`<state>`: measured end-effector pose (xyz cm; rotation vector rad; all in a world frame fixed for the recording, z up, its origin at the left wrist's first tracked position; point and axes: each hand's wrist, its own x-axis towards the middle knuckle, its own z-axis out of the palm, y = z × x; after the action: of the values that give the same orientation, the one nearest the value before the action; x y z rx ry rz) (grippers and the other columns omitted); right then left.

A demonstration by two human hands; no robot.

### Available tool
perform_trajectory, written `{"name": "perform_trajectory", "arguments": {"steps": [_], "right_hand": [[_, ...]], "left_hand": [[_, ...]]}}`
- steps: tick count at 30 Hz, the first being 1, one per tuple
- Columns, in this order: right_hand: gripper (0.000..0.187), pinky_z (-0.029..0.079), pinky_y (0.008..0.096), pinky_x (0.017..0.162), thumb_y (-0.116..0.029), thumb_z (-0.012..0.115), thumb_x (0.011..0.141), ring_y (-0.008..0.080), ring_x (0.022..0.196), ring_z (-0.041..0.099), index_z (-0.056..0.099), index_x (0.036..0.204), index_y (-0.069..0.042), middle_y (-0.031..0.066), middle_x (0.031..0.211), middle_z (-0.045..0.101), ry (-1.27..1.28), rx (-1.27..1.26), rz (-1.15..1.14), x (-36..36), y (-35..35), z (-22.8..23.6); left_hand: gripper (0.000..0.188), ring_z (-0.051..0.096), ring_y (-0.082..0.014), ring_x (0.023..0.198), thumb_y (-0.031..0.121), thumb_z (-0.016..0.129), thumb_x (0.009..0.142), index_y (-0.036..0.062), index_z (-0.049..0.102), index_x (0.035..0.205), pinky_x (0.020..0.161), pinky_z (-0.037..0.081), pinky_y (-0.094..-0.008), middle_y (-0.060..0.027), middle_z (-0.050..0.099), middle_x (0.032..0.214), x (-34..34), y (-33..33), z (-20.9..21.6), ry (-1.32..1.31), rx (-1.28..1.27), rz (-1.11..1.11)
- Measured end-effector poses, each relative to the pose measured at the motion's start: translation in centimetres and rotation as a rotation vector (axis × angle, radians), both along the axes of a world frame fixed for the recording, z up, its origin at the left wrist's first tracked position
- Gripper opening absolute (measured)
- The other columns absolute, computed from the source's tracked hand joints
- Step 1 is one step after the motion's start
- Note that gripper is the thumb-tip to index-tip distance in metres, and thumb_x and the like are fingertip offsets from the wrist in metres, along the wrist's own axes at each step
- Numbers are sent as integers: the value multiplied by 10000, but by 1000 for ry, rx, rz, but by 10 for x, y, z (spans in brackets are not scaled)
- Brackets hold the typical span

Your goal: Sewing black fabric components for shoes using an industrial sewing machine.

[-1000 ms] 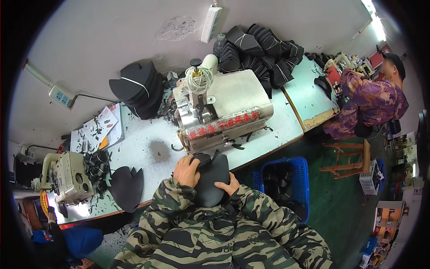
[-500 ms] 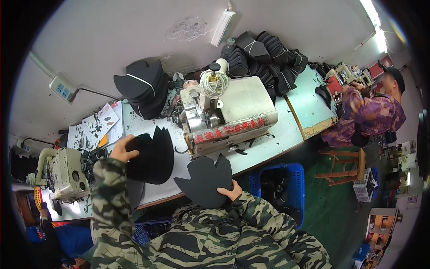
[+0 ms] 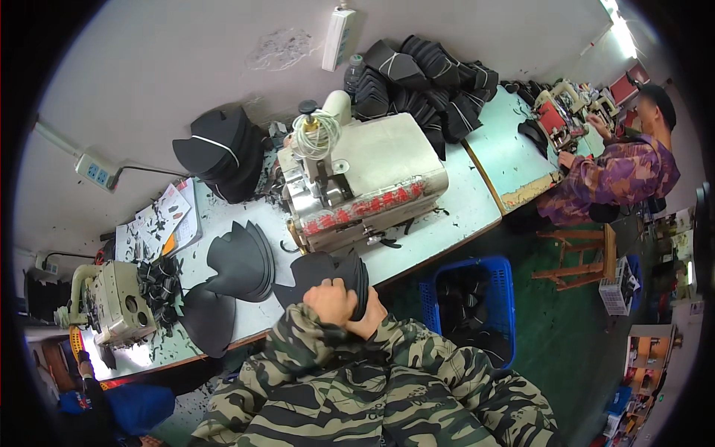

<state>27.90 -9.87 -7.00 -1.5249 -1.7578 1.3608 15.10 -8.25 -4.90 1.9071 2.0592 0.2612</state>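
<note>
Close to my body at the table's front edge, both hands hold a small stack of black cut sheet pieces (image 3: 311, 272) with notched, pointed tops. My left hand (image 3: 330, 301) is closed over the near part of the stack, knuckles up, its fingertips hidden. My right hand (image 3: 368, 317) grips the lower right edge, where several layers show. Left of them, a fanned stack of similar black pieces (image 3: 242, 261) lies on the white table (image 3: 279, 309). Another black piece (image 3: 208, 320) lies beside that stack, reaching the table edge.
A sewing-type machine (image 3: 365, 179) stands just beyond my hands. Tied black bundles (image 3: 220, 153) sit behind it on both sides. A second machine (image 3: 115, 302) is at left, near papers (image 3: 160, 216). A blue basket (image 3: 510, 298) stands right; a co-worker (image 3: 614, 175) sits farther right.
My left hand has come rightward from the left part of the table to join my right hand at the held pieces. The fanned stack now lies uncovered where it was. The view has shifted slightly.
</note>
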Motion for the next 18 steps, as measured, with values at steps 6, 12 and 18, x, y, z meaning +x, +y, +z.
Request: {"name": "perform_trajectory", "arguments": {"steps": [6,12,18], "right_hand": [[956,431,346,870,-562,731,605,303,1018,541,390,1141,152,259,1075,526,96,-237,-133,14,13,-29],[930,435,340,857,-561,716,609,304,992,549,421,1125,155,265,1075,531,93,-269,-82,15,19,-54],[802,441,343,852,-385,720,586,298,966,562,443,1133,133,247,1039,561,13,-331,-185,24,12,-92]], "left_hand": [[222,590,-265,759,134,633,727,-55,631,843,684,434,-351,-157,616,761,-45,17,-39,-898,-153,22],[216,573,-242,699,147,641,738,-61,629,795,651,419,-335,-151,602,731,-36,15,-47,-893,-249,62],[231,567,-253,687,158,639,736,-66,604,778,637,414,-350,-156,580,711,-34,2,-38,-827,-124,38]]}}
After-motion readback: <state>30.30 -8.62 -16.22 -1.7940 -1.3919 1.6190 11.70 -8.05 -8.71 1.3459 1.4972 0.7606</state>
